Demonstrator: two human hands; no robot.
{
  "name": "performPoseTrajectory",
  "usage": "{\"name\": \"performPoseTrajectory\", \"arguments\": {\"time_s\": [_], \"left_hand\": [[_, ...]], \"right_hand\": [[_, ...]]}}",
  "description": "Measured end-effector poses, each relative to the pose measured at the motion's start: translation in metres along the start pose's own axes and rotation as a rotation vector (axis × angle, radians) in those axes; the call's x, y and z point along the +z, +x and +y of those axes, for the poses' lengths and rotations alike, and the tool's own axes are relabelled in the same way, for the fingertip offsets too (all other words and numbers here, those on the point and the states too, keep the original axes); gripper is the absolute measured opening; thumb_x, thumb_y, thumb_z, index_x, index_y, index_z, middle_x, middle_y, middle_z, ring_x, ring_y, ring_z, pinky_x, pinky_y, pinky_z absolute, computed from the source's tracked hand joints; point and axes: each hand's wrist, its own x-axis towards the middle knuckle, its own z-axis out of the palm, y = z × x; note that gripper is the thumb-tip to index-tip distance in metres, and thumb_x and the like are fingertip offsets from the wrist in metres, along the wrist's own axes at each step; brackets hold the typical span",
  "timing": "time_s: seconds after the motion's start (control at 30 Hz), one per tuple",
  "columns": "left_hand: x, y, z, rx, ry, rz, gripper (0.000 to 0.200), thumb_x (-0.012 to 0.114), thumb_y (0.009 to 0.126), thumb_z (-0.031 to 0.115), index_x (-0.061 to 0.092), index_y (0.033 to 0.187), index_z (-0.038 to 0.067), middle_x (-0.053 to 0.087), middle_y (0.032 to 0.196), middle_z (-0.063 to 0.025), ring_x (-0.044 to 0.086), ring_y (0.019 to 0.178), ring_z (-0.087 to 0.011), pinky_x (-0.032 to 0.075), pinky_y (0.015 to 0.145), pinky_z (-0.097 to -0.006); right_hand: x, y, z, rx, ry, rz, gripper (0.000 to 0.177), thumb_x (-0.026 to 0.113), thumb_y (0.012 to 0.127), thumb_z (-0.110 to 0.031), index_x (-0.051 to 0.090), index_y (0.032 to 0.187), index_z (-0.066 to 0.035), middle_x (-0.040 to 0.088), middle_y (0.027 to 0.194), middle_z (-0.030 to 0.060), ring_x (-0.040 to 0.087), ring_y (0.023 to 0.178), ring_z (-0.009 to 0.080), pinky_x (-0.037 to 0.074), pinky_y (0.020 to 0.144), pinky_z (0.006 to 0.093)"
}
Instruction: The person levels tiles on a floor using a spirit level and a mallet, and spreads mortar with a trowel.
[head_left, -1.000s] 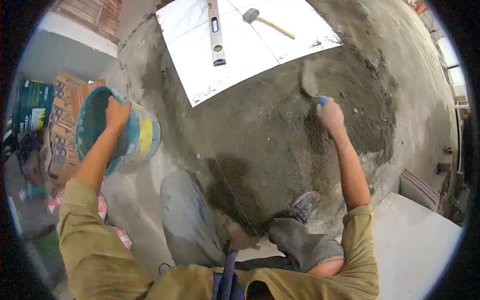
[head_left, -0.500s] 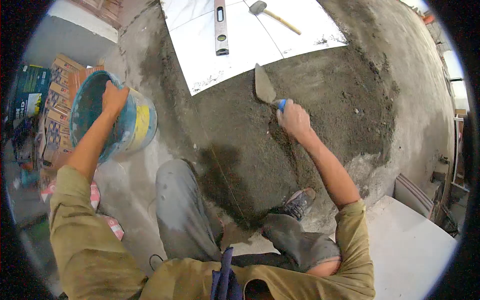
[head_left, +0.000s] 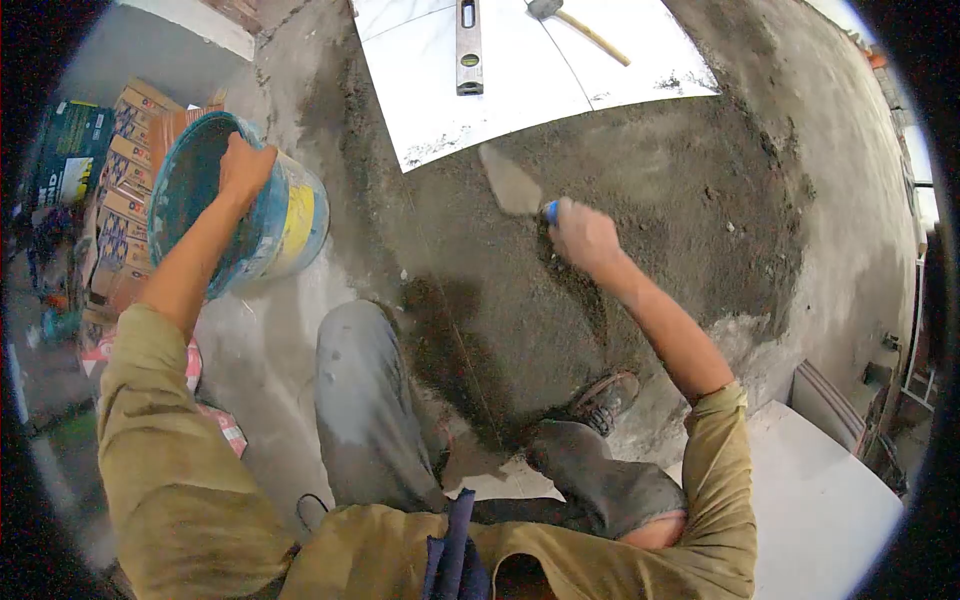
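My left hand [head_left: 246, 170] grips the near rim of a blue bucket [head_left: 312, 215], which is tilted with its mouth toward the left. A yellow patch marks the bucket's side. In my right hand [head_left: 586, 238] is the blue handle of a pointing trowel [head_left: 512, 184]. The trowel's blade lies over the grey mortar bed [head_left: 660, 190], its tip a little short of the white tiles [head_left: 520, 90]. My right hand is slightly blurred. A spirit level [head_left: 469, 50] and a mallet [head_left: 580, 30] with a wooden handle rest on the tiles.
Cardboard boxes [head_left: 125, 200] are stacked at the left beside a dark green bag [head_left: 75, 150]. A thin string line [head_left: 450, 320] crosses the mortar. At the lower right lies a large white slab [head_left: 810, 500], with several leaning tiles [head_left: 828, 405] behind it.
The trowel has swung so its tip points further left, away from the tile edge. The whole view has shifted slightly. My left hand still holds the bucket.
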Motion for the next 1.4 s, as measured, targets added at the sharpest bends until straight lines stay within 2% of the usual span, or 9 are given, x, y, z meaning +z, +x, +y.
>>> {"name": "performPoseTrajectory", "arguments": {"time_s": [0.17, 0.37, 0.53, 0.77, 0.83, 1.0, 1.13, 1.23, 1.4], "left_hand": [[-0.002, -0.002, -0.001, 0.018, 0.012, 0.005, 0.066, 0.063, 0.076, 0.028, 0.040, 0.124, -0.011, 0.052, 0.120, -0.0337, 0.052, 0.113, -0.0442, 0.040, 0.098, -0.0435], [0.005, 0.006, -0.006, 0.048, 0.034, 0.027, 0.067, 0.064, 0.076, 0.030, 0.040, 0.124, -0.011, 0.052, 0.122, -0.0320, 0.052, 0.114, -0.0432, 0.040, 0.099, -0.0423], [0.002, 0.004, -0.002, 0.036, 0.051, 0.004, 0.068, 0.064, 0.076, 0.031, 0.041, 0.125, -0.009, 0.052, 0.123, -0.0303, 0.051, 0.116, -0.0419, 0.040, 0.099, -0.0417], [0.000, 0.005, -0.005, 0.034, 0.037, 0.017, 0.067, 0.062, 0.075, 0.031, 0.042, 0.125, -0.010, 0.052, 0.123, -0.0296, 0.051, 0.116, -0.0414, 0.040, 0.098, -0.0411], [0.000, 0.005, -0.003, 0.023, 0.048, 0.010, 0.067, 0.062, 0.075, 0.032, 0.042, 0.124, -0.009, 0.053, 0.123, -0.0291, 0.051, 0.116, -0.0414, 0.039, 0.098, -0.0410], [0.009, 0.018, -0.016, 0.042, 0.095, 0.006, 0.067, 0.062, 0.075, 0.033, 0.044, 0.124, -0.009, 0.052, 0.125, -0.0280, 0.051, 0.117, -0.0403, 0.038, 0.100, -0.0413], [0.008, 0.013, -0.012, 0.061, 0.102, 0.047, 0.069, 0.062, 0.075, 0.034, 0.043, 0.125, -0.009, 0.052, 0.125, -0.0282, 0.050, 0.118, -0.0400, 0.037, 0.100, -0.0412], [0.006, 0.016, -0.018, 0.075, 0.032, 0.000, 0.070, 0.062, 0.074, 0.034, 0.043, 0.125, -0.009, 0.053, 0.124, -0.0281, 0.050, 0.118, -0.0403, 0.037, 0.100, -0.0412], [0.007, 0.020, -0.016, 0.046, 0.103, -0.013, 0.069, 0.062, 0.073, 0.033, 0.044, 0.125, -0.009, 0.053, 0.124, -0.0281, 0.049, 0.119, -0.0409, 0.036, 0.100, -0.0411]], "right_hand": [[-0.003, -0.053, -0.045, -0.173, 0.046, -0.313, 0.023, 0.061, 0.079, -0.016, 0.049, 0.093, -0.002, 0.061, 0.077, 0.0179, 0.063, 0.068, 0.0374, 0.051, 0.058, 0.0465], [-0.019, 0.000, -0.019, -0.095, -0.027, -0.082, 0.012, 0.049, 0.084, -0.011, 0.053, 0.093, -0.004, 0.062, 0.085, 0.0185, 0.065, 0.073, 0.0351, 0.053, 0.059, 0.0450], [-0.017, 0.035, 0.006, -0.141, -0.012, -0.110, 0.022, 0.061, 0.077, -0.011, 0.051, 0.096, -0.006, 0.061, 0.093, 0.0162, 0.063, 0.083, 0.0362, 0.052, 0.066, 0.0455], [-0.032, -0.049, -0.032, -0.476, 0.014, -0.399, 0.015, 0.057, 0.078, -0.010, 0.058, 0.093, -0.005, 0.064, 0.087, 0.0135, 0.066, 0.077, 0.0328, 0.054, 0.063, 0.0445], [-0.056, -0.050, -0.036, -0.515, -0.109, -0.673, 0.014, 0.057, 0.078, -0.011, 0.058, 0.090, -0.005, 0.064, 0.083, 0.0145, 0.066, 0.075, 0.0326, 0.054, 0.062, 0.0444], [-0.033, 0.002, -0.028, -0.284, -0.026, -0.215, 0.021, 0.064, 0.072, -0.012, 0.057, 0.090, -0.006, 0.063, 0.088, 0.0160, 0.065, 0.078, 0.0342, 0.053, 0.066, 0.0445], [-0.028, 0.007, -0.025, -0.332, 0.020, -0.203, 0.022, 0.065, 0.070, -0.013, 0.058, 0.089, -0.006, 0.063, 0.084, 0.0162, 0.064, 0.075, 0.0342, 0.053, 0.064, 0.0445], [-0.023, -0.034, -0.027, -0.442, 0.035, -0.331, 0.007, 0.065, 0.068, -0.014, 0.066, 0.070, -0.007, 0.067, 0.072, 0.0149, 0.067, 0.070, 0.0325, 0.055, 0.061, 0.0426], [-0.049, -0.087, -0.020, -0.516, 0.017, -0.676, 0.020, 0.066, 0.068, -0.018, 0.062, 0.081, -0.003, 0.066, 0.074, 0.0167, 0.067, 0.071, 0.0342, 0.054, 0.061, 0.0444]]}}
